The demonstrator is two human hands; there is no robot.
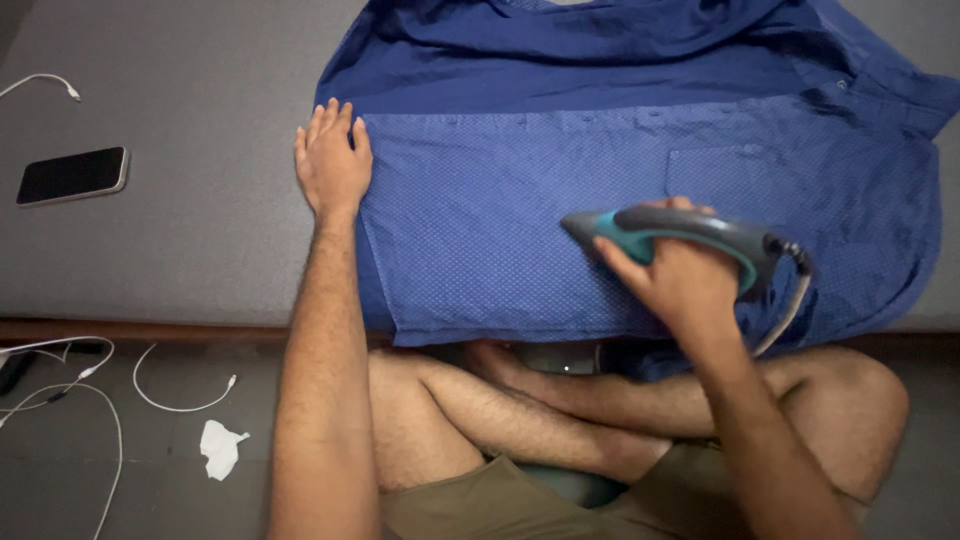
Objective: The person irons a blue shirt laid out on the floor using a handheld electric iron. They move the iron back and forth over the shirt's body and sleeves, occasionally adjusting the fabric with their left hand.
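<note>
Grey mattress (200, 230), blue shirt (500, 220), iron (690, 240)

One head-worn view, looking steeply down (close in) over the lap onto the grey surface (200, 230).

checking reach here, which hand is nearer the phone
Left. The left hand lies flat at the blue shirt's edge, a short way right of the phone. The right hand grips the iron much farther right.

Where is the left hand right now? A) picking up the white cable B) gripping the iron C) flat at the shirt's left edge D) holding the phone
C: the left hand lies palm-down, fingers extended, at the left edge of the blue shirt, while the right hand grips the iron; the phone lies untouched.
</note>
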